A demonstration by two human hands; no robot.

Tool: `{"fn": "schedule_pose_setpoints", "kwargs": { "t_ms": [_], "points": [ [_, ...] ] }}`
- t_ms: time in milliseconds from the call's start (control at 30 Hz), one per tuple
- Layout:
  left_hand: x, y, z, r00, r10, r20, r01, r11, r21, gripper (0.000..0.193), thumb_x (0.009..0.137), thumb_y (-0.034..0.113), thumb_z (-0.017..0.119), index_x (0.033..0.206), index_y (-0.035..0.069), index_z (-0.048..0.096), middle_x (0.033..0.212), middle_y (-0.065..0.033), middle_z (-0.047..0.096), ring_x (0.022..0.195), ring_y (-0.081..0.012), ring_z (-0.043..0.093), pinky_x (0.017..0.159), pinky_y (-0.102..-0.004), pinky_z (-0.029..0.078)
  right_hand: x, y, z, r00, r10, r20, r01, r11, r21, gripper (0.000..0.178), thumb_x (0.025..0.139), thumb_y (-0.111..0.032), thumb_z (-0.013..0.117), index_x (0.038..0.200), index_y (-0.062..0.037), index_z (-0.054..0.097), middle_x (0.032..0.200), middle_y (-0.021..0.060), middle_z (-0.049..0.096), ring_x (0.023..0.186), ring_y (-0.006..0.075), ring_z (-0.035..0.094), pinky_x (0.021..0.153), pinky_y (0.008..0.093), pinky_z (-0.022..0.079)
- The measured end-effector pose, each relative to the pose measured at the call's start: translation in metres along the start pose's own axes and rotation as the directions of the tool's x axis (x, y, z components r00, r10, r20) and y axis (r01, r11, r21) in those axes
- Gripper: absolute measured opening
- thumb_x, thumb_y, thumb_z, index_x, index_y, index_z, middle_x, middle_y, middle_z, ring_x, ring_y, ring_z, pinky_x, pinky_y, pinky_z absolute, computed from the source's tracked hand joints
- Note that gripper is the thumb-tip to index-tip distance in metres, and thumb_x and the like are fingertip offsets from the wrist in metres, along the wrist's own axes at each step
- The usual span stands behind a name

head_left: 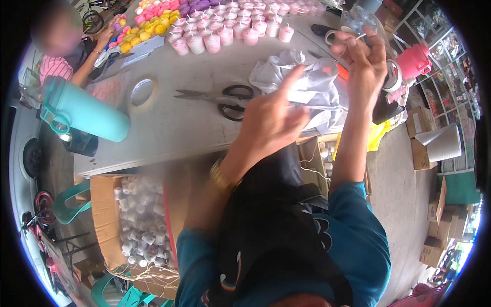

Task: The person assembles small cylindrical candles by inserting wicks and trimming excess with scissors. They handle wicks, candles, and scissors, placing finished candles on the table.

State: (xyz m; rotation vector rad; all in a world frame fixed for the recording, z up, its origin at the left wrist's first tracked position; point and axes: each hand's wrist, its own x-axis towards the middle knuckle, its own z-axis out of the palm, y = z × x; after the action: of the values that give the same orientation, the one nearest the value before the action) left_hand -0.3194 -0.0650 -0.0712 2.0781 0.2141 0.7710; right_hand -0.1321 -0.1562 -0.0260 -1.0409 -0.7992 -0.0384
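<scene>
My right hand (362, 57) is raised over the table's right side. Its fingertips pinch a thin white string (361, 36), like a candle wick. Blurred by motion, my left hand (273, 120) hovers at the table's near edge with its fingers apart; I see nothing in it. Beyond it lies a crumpled whitish plastic bag (314, 84). Black-handled scissors (225, 100) rest open on the table, just left of the bag. Farther back stand rows of small white-and-pink candles (225, 37) with wicks on top.
Tape rolls (143, 93) and a teal tumbler (87, 110) are on the left; a pink tumbler (413, 61) stands right. Yellow pieces (146, 33) lie at the back, near another person (66, 46). Below the table's edge, a cardboard box (105, 215) holds many small white cylinders (143, 220).
</scene>
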Motion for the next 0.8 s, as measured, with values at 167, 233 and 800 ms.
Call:
{"fn": "schedule_pose_setpoints", "kwargs": {
  "t_ms": [167,233,800],
  "points": [
    [0.045,-0.019,0.024,0.995,-0.042,0.093,-0.014,0.848,0.53,0.032,0.081,0.026,0.062,0.108,0.008,0.058,0.065,-0.0145,0.064,0.064,-0.0353,0.065,0.059,-0.0464,0.051,-0.001,-0.042,-0.004,0.949,-0.274,-0.159,0.232,0.943,-0.24,0.016,0.093,-0.003,0.057,0.106,0.0023,0.064,0.093,0.0166,0.07,0.065,0.0093,0.056,0.057,0.0221,0.045],
    [0.044,-0.025,0.019,0.994,-0.111,0.001,0.095,0.849,0.521,0.028,0.081,0.025,0.061,0.103,0.007,0.059,0.065,-0.0149,0.064,0.065,-0.0355,0.065,0.06,-0.0467,0.051,-0.004,-0.065,-0.021,0.797,-0.498,-0.343,0.296,0.816,-0.496,0.018,0.094,-0.006,0.057,0.108,0.0006,0.066,0.09,0.0131,0.071,0.062,0.0057,0.05,0.054,0.0186,0.037],
    [-0.024,0.003,-0.042,0.853,-0.515,-0.085,0.062,0.262,-0.963,0.026,0.095,0.029,0.054,0.095,0.003,0.059,0.073,-0.0087,0.057,0.052,-0.0125,0.047,0.099,-0.0404,0.048,-0.122,-0.049,0.069,0.87,-0.186,0.457,0.393,0.822,-0.413,0.02,0.072,0.003,0.072,0.088,-0.0053,0.062,0.069,0.0054,0.058,0.054,0.0192,0.057,0.049,0.0298,0.045]
  ]
}}
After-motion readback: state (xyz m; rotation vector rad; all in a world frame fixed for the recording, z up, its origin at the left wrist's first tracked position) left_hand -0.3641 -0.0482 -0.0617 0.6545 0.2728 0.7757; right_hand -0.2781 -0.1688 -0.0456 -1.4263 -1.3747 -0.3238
